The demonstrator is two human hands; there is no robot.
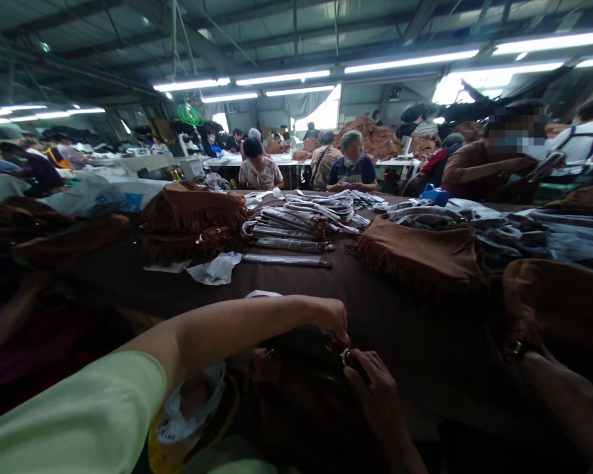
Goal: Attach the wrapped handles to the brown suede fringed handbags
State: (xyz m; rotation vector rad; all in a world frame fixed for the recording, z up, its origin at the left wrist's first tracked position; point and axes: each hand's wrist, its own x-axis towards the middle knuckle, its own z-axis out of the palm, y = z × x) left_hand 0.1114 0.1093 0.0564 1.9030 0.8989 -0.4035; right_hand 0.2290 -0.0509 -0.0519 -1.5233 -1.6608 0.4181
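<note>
At the near edge of the bench point(271, 278), the bent fingers of the person's right hand point(373, 378) look clamped on a gold-coloured ring point(346, 357), thumb below. Just above it, the left hand point(333, 319) has its fingers curled together, knuckles up; whether they pinch anything is hidden. A dark brown piece point(267, 368) lies beneath and beside the hands, its outline lost in shadow.

This piece seems to be mid-handling, judging by both hands gathered at the ring; which parts of it are finished cannot be told. Beyond, film-wrapped straps point(291, 224) lie heaped, their wrapping done; whether any await handling is unclear.

Counted outward: one ring at the right fingers; one separate wrapped strap point(286, 260) in front of the heap, which overlaps too much to count; one crumpled white sheet point(215, 268) near that strap's left end. Two brown fringed pieces point(192, 207) appear stacked left of the heap, and one fringed bag point(420, 253) lies to its right. At far right, one co-worker's hand point(531, 365) is at another brown bag point(558, 296). One white plastic bag point(192, 408) sits below the left forearm. Three co-workers point(353, 174) show plainly across the bench; those farther back are too small to count.
</note>
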